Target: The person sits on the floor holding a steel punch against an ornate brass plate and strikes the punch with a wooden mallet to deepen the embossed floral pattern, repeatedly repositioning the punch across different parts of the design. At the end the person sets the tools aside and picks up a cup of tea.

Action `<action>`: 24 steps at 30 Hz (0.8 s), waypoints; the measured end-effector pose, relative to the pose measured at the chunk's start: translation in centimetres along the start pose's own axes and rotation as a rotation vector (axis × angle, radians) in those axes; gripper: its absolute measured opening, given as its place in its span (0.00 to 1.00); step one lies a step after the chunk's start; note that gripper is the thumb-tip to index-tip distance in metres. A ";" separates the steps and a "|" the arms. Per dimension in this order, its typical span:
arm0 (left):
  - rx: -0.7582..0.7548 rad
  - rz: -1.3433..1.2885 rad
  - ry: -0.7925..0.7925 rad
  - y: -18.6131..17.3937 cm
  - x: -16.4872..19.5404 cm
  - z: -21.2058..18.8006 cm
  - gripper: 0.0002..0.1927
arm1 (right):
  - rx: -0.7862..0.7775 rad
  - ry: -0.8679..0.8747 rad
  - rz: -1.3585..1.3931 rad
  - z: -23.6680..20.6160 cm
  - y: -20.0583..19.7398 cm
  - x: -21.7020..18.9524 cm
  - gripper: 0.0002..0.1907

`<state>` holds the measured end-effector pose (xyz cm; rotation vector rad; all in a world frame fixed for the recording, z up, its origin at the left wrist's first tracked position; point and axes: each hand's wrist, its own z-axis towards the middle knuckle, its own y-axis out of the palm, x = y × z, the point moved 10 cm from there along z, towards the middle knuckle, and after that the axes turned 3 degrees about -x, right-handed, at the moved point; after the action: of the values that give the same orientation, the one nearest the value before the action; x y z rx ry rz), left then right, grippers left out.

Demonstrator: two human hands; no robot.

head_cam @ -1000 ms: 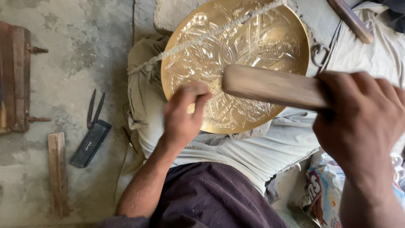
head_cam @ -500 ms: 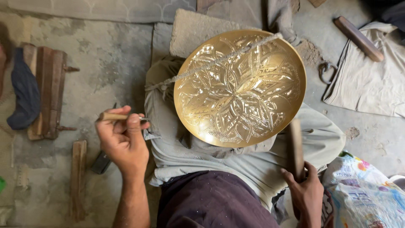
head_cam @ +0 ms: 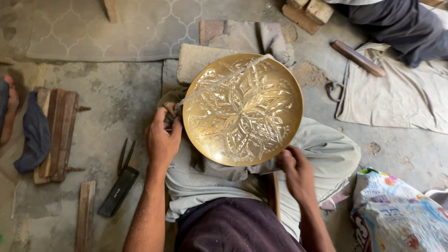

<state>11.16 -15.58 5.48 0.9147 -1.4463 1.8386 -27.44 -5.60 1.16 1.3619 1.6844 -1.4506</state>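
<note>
A round engraved brass plate [head_cam: 242,109] rests tilted on my cloth-covered lap [head_cam: 322,154], with a thin cord [head_cam: 219,81] stretched across its upper left. My left hand [head_cam: 162,139] is closed at the plate's left rim around a small chisel-like tool [head_cam: 169,108] and the cloth there. At the lower right rim, my right hand [head_cam: 296,172] has its fingers curled on the plate's edge. A wooden mallet handle [head_cam: 273,192] lies just left of that hand, between my legs.
On the concrete floor at my left lie wooden blocks [head_cam: 58,133], a dark cloth [head_cam: 35,135], metal dividers [head_cam: 125,156], a black case [head_cam: 116,191] and a wooden strip [head_cam: 84,214]. A colourful bag [head_cam: 396,214] sits lower right. Another person's leg [head_cam: 401,23] and a beige cloth [head_cam: 396,98] are upper right.
The mallet held up over the plate a second ago has come down between my legs. My left hand swung out left with the small tool, then came back to the plate's left rim.
</note>
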 end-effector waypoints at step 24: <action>0.102 -0.537 -0.190 -4.4 1.8 -5.4 0.13 | 0.118 0.351 0.591 -1.6 3.1 4.3 0.20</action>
<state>12.97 -9.24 8.47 1.4021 -1.0737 1.4596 -25.77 -2.87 -3.41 2.0551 1.2263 -1.0180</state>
